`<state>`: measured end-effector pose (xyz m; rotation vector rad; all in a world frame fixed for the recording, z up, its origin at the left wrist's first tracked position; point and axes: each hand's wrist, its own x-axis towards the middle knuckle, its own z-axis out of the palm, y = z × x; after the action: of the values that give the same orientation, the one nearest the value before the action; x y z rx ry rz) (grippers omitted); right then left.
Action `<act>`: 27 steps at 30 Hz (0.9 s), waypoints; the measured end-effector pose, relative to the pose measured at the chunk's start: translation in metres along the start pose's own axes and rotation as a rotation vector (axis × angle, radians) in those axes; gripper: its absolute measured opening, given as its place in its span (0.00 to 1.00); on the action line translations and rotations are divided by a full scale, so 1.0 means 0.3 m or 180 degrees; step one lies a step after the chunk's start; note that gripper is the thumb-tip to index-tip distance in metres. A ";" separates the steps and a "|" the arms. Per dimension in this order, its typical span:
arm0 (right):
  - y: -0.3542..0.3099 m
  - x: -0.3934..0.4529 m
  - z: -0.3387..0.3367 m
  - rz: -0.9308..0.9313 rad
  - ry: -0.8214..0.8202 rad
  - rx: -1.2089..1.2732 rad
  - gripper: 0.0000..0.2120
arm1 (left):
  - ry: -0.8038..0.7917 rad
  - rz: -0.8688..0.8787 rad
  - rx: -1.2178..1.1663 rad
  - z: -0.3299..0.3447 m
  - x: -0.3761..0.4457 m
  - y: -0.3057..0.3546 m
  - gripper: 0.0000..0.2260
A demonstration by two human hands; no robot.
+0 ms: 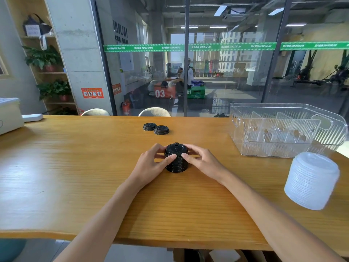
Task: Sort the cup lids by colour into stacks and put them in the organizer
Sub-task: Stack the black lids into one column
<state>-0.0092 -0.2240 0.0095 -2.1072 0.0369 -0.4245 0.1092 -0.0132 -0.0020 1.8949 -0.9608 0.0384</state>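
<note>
A stack of black cup lids (pixel 176 163) stands in the middle of the wooden table (pixel 75 167). My left hand (pixel 151 163) grips it from the left and my right hand (pixel 200 160) grips it from the right, thumbs on its near side. Two single black lids (pixel 149 126) (pixel 161 130) lie side by side farther back. A tall stack of white lids (pixel 312 180) stands at the right, near the table's front. The clear plastic organizer (pixel 285 146), split by dividers, sits at the back right with no lids in it.
A white box (pixel 9 114) and a white power strip (pixel 33 117) sit at the table's far left. Two chair backs (pixel 154 111) show behind the far edge, in front of a glass wall. A shelf with plants (pixel 47 59) stands at the left.
</note>
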 end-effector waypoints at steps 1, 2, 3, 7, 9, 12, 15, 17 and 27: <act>-0.001 -0.001 0.000 0.0020 -0.0010 0.0025 0.27 | -0.0013 -0.0022 -0.0009 -0.002 -0.001 0.000 0.24; -0.002 -0.002 0.000 0.0038 -0.0011 0.0053 0.27 | -0.0036 -0.0044 -0.0025 -0.004 -0.002 0.000 0.26; -0.004 -0.004 0.000 0.0055 -0.0007 0.0072 0.27 | -0.0063 -0.0057 -0.0026 -0.006 -0.003 0.000 0.28; -0.008 -0.007 0.001 0.0082 0.0020 0.0047 0.27 | -0.0103 0.0010 0.0026 -0.009 -0.004 0.008 0.29; -0.009 -0.006 0.001 0.0055 0.0031 -0.0011 0.28 | -0.0070 0.0042 0.0007 -0.007 -0.005 0.014 0.27; -0.005 -0.003 -0.005 0.0012 0.0005 -0.0084 0.30 | -0.0072 0.0043 -0.0044 -0.004 -0.007 0.026 0.23; -0.007 -0.003 -0.004 -0.0016 -0.0048 -0.0101 0.31 | -0.0058 0.0049 -0.0078 -0.004 -0.008 0.026 0.23; -0.003 -0.003 -0.002 -0.0028 -0.0047 -0.0055 0.32 | -0.0061 0.0103 -0.0026 -0.002 -0.007 0.023 0.25; 0.009 0.005 0.000 -0.0009 -0.0061 0.0002 0.32 | -0.0161 0.0146 0.0014 0.000 0.000 0.016 0.25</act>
<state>-0.0074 -0.2259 0.0077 -2.1107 0.0226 -0.4057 0.1061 -0.0141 0.0014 1.8857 -1.0392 0.0197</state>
